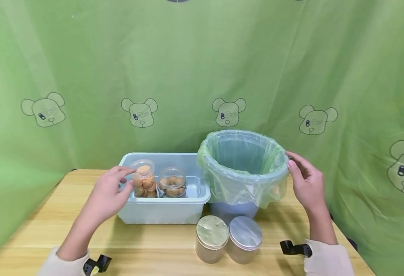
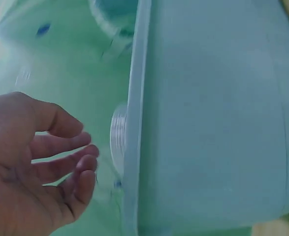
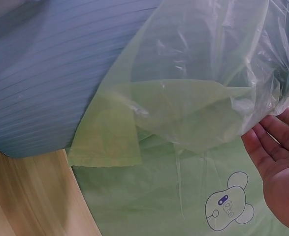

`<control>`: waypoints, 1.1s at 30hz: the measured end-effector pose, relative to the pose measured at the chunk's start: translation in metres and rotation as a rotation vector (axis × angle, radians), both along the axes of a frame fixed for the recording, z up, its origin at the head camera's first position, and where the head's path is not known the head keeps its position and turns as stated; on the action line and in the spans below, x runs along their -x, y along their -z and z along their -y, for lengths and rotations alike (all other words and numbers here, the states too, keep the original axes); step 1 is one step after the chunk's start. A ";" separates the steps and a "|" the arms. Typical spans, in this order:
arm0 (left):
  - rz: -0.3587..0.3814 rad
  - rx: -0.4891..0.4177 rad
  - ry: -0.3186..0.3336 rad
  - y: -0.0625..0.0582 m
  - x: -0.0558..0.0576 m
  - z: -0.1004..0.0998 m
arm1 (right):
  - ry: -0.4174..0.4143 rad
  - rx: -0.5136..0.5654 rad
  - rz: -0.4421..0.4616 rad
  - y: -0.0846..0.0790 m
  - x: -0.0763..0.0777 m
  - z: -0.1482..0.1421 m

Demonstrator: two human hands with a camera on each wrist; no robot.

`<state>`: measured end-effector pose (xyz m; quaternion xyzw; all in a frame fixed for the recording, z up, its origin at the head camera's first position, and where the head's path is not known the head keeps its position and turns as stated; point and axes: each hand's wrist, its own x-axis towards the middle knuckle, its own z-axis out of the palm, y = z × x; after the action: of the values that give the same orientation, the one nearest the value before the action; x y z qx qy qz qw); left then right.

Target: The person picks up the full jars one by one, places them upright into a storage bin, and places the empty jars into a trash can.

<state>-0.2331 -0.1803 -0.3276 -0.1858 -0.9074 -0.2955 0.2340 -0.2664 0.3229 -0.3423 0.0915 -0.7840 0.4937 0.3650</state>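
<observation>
My left hand (image 1: 110, 191) hovers over the left end of a light blue plastic box (image 1: 162, 212), fingers loosely bent beside a clear jar of cookies (image 1: 144, 186). In the left wrist view, a gap shows between the fingertips and the ribbed jar rim (image 2: 118, 140) behind the box edge. Another clear jar (image 1: 172, 188) with brown pieces stands next to the cookie jar inside the box. My right hand (image 1: 306, 184) touches the right rim of a blue trash bin (image 1: 234, 209), fingers fairly straight at the edge of its translucent green bag (image 1: 246, 188), which is folded over the rim.
Two lidded jars, one with a gold-toned top (image 1: 212, 232) and one with a silvery top (image 1: 245, 232), stand in front of the bin on the wooden table (image 1: 153, 249). Behind hangs a green curtain (image 1: 184, 76) printed with bear faces.
</observation>
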 end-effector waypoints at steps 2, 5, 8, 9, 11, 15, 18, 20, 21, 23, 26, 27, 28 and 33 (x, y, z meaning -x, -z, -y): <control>-0.064 0.036 0.034 0.000 0.000 -0.012 | 0.005 -0.005 0.007 0.000 0.000 0.000; -0.137 0.123 0.111 0.001 0.000 -0.028 | 0.007 0.000 0.008 0.000 0.000 0.000; -0.195 0.248 0.170 0.003 0.001 -0.043 | 0.008 0.010 -0.001 -0.001 -0.001 0.001; -0.214 0.292 0.181 0.004 0.001 -0.047 | 0.010 0.012 -0.004 -0.001 -0.001 0.001; -0.248 0.366 0.206 0.006 0.000 -0.054 | 0.012 0.014 -0.004 0.000 -0.001 0.002; -0.299 0.444 0.302 0.011 0.000 -0.067 | 0.012 0.008 -0.003 0.000 -0.001 0.002; -0.319 0.505 0.379 0.016 -0.001 -0.078 | 0.011 0.004 -0.008 0.000 -0.001 0.001; -0.331 0.556 0.413 0.018 -0.003 -0.085 | 0.010 0.005 -0.009 0.000 0.000 0.001; -0.335 0.579 0.428 0.019 -0.004 -0.088 | 0.012 0.005 -0.010 0.001 0.001 0.001; -0.347 0.619 0.455 0.021 -0.005 -0.095 | 0.014 0.007 -0.012 0.001 0.001 0.001; -0.375 0.655 0.484 0.024 -0.007 -0.104 | 0.019 0.006 -0.014 0.001 0.001 0.001; -0.382 0.663 0.492 0.026 -0.007 -0.107 | 0.020 0.005 -0.014 0.001 0.001 0.001; -0.386 0.672 0.500 0.027 -0.007 -0.109 | 0.021 0.005 -0.014 0.001 0.000 0.001; -0.382 0.737 0.541 0.033 -0.010 -0.120 | 0.023 0.001 -0.012 0.000 0.000 0.003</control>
<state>-0.2233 -0.0600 -0.3605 -0.5360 -0.8117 0.0341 0.2297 -0.2659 0.3204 -0.3422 0.0850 -0.7825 0.4895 0.3754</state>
